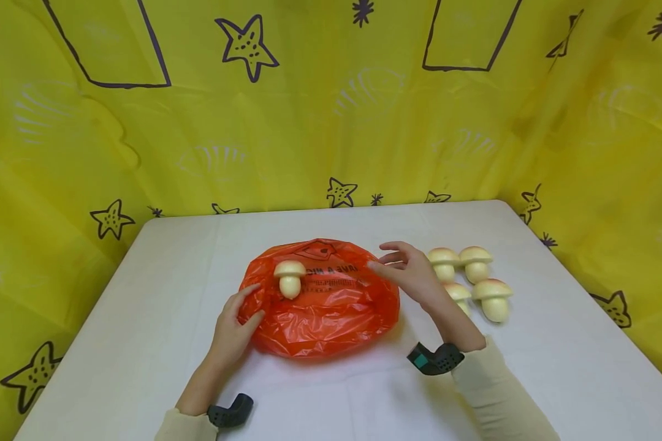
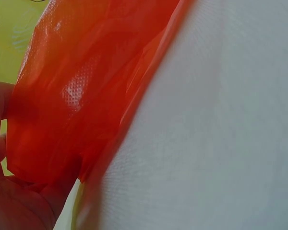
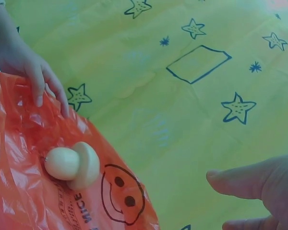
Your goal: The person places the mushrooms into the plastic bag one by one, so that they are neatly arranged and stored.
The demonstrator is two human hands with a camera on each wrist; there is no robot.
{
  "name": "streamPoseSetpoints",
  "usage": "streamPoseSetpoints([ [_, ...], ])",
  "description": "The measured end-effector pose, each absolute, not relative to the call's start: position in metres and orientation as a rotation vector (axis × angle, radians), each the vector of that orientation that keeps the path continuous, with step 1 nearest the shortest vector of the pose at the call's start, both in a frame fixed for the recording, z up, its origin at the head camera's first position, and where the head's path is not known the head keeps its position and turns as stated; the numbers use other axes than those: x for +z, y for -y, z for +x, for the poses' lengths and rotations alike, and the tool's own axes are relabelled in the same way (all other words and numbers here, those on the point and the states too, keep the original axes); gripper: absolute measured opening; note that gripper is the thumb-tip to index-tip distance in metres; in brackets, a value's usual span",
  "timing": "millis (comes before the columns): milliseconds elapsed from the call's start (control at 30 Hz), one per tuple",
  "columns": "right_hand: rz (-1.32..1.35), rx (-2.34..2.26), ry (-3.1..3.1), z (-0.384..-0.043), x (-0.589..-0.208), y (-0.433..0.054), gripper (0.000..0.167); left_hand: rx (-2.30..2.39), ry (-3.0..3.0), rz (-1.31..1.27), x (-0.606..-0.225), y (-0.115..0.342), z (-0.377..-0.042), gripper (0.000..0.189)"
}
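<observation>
A red plastic bag [image 1: 320,331] with dark printing lies on the white table. At its left rim my left hand [image 1: 233,324] holds the film between thumb and fingers; in the left wrist view the film [image 2: 81,96] covers part of that hand [image 2: 24,201]. One cream toy mushroom [image 1: 290,280] rests on the red film toward the bag's left side, uncovered in the right wrist view too. Whether it lies within the bag's mouth I cannot tell. My right hand [image 1: 410,272] hovers by the bag's right edge, fingers extended and holding nothing; its thumb [image 3: 240,184] shows apart from the bag.
Several more toy mushrooms [image 1: 493,300] stand grouped on the table's right side, one partly hidden behind my right forearm. The white table [image 1: 116,343] is enclosed at the back and sides by a yellow patterned cloth [image 1: 309,135]. Each wrist wears a black device [image 1: 436,360].
</observation>
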State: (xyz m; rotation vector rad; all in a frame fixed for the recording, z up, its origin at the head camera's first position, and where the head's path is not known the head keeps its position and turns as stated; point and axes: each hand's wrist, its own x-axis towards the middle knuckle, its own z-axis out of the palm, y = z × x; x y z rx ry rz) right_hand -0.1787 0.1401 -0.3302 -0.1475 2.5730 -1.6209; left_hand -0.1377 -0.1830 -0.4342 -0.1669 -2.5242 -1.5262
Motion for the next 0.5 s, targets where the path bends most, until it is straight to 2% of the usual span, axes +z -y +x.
streamPoseSetpoints([
  [500,-0.079,-1.622,-2.576,-0.176,-0.332,-0.171,0.063,-1.532,2.517,-0.159,-0.433,0.182,-0.137,0.046],
])
